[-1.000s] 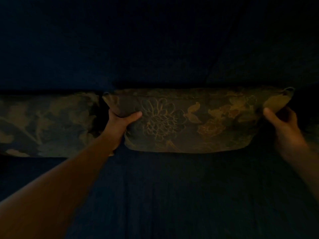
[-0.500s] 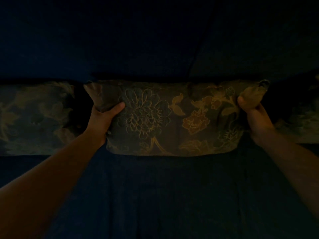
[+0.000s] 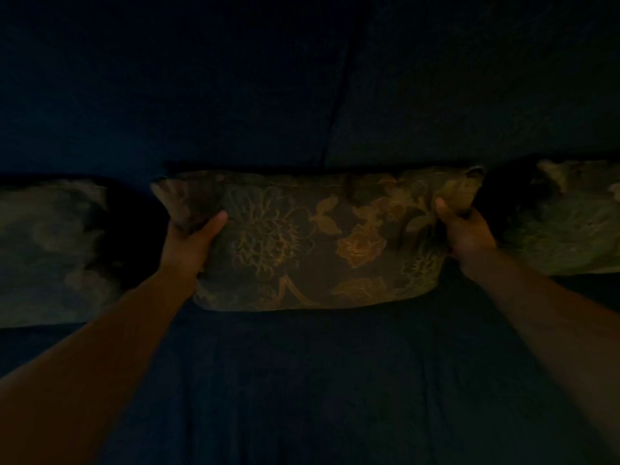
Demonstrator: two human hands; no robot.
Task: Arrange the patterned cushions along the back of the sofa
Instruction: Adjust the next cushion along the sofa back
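The scene is very dark. A floral patterned cushion (image 3: 315, 243) stands against the dark blue sofa back (image 3: 235, 95), in the middle of the view. My left hand (image 3: 188, 241) grips its upper left corner, thumb on the front. My right hand (image 3: 468, 229) grips its upper right corner. A second patterned cushion (image 3: 50, 250) leans against the sofa back at the left, apart from the middle one by a dark gap. A third patterned cushion (image 3: 570, 223) sits at the right, just behind my right hand.
The dark blue sofa seat (image 3: 318, 380) stretches from the cushions toward me, under both forearms. A vertical seam (image 3: 339, 95) divides the backrest above the middle cushion.
The middle cushion has shifted a little left in the view and stands more upright against the back. The right cushion has come further into view. Both hands keep their grip on the corners.
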